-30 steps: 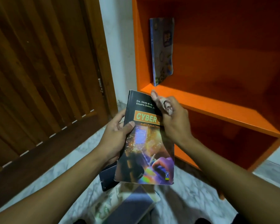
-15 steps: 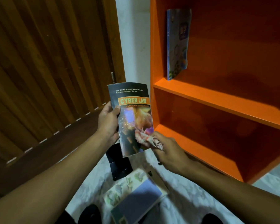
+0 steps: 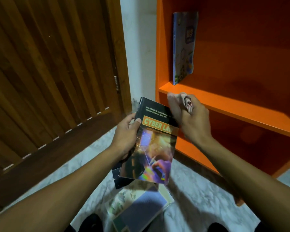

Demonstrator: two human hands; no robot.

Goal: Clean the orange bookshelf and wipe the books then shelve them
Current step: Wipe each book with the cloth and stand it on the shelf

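Observation:
My left hand (image 3: 126, 136) grips the left edge of a dark book titled "Cyber Law" (image 3: 151, 148), cover facing me, thumb on the cover. My right hand (image 3: 193, 119) clutches a bunched pale cloth (image 3: 179, 102) against the book's top right corner. The orange bookshelf (image 3: 224, 104) stands to the right. One thin blue book (image 3: 183, 47) stands upright on its upper shelf, leaning by the left wall. More books (image 3: 137, 208) lie on the floor below my hands, partly hidden by the held book.
A brown slatted wooden door (image 3: 54, 72) fills the left side. A strip of white wall (image 3: 139, 47) separates it from the shelf. The floor (image 3: 199, 198) is pale marble. A dark book (image 3: 119, 178) peeks out under the held one.
My right hand with the cloth moved from the lower part of the cover up to the top right corner. The book has tilted and dropped slightly in my left hand.

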